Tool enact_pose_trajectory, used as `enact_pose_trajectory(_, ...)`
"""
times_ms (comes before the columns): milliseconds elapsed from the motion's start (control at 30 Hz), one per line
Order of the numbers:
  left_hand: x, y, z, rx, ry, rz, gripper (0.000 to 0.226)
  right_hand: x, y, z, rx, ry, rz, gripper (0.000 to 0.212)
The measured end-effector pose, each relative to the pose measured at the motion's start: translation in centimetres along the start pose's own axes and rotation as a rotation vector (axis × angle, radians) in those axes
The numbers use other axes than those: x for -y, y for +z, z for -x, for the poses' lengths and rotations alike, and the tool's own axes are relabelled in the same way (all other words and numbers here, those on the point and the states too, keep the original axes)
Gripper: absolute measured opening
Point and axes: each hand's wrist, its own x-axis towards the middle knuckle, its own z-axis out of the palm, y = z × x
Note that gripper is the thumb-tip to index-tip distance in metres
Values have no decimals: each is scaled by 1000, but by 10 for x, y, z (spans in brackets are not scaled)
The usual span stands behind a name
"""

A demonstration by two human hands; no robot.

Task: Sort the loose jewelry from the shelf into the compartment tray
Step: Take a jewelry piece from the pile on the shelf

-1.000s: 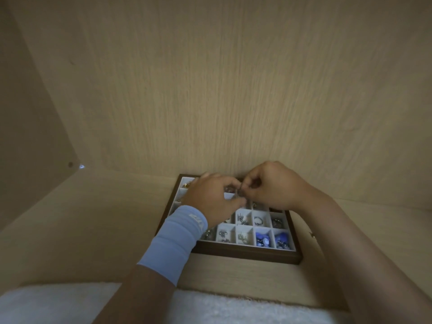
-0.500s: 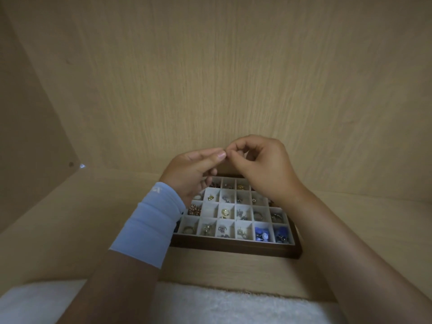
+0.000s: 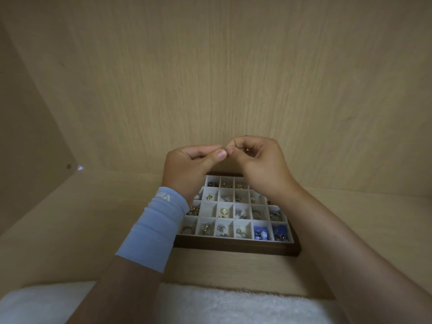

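head view, item by item. left hand (image 3: 187,167): thumb and forefinger pinched on a small metal piece (image 3: 226,151), other fingers curled. right hand (image 3: 259,164): pinching the same piece from the opposite side, so the fingertips of both hands meet. small metal piece: held in the air above the far rows of the compartment tray (image 3: 233,247), too tiny for us to name its kind. compartment tray: flat on the shelf (image 3: 70,218) against the back wall, most cells holding jewelry, blue pieces in the two near-right cells. change noted: a second ago both hands were down at the tray's far cells; we now find them lifted clear, about where they were half a second ago. we judge the piece is being worked or checked between the fingers, not yet filed in a cell.
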Motion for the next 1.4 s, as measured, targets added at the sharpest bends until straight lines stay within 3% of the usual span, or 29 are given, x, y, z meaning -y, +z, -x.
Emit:
enact_pose_trajectory(167,10,0,-1,29,-9,-109,14,-5,-16,-3,132,98,91,13)
enact_pose_trajectory(333,33,-3,-1,329,37,-774,32,-20,-37,-6,447,112,651,8)
enact_pose_trajectory(400,35,-2,-1,403,89,-907,30,-20,-31,-4,554,138,806,5)
enact_pose_trajectory(500,36,-1,-2,441,149,-1020,28,-20,-21,-3,561,124,956,5)
enact_pose_trajectory(633,33,-9,-7,448,129,-943,24,-18,-19,-1,559,114,1045,10)
enact_pose_trajectory(833,12,-38,-13,281,101,-775,25,-17,-22,-1,625,175,981,13)
enact_pose_trajectory(1033,14,-4,5,360,128,-775,11,-7,-58,1,529,204,818,14)
enact_pose_trajectory(1167,10,37,20,444,153,-741,12,-10,-108,16,456,244,835,13)
enact_pose_trajectory(1400,14,109,45,587,257,-879,14,-28,-161,55,529,358,847,27)
